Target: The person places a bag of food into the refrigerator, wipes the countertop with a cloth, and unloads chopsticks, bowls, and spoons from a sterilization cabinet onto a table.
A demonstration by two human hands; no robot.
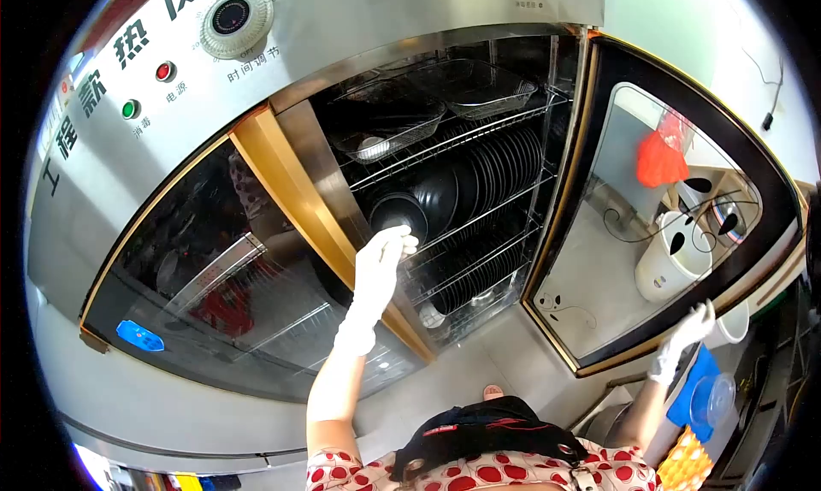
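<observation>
My left hand [382, 267], in a white glove, reaches to the opening of the steel cabinet, in front of a black bowl [398, 215] on the middle rack. Its fingers are bent close together, and whether anything small is between them is hidden. Black plates [505, 170] stand upright in a row beside the bowls. My right hand [694, 327], also gloved in white, is at the lower edge of the open mirrored door [590, 320]; its fingers are partly apart and I see nothing in them.
Wire baskets [487, 93] sit on the top rack. The left glass door [214, 294] is closed. At the lower right are a white bucket [733, 324], a clear round container [717, 397], a blue cloth [684, 399] and orange egg trays [686, 461].
</observation>
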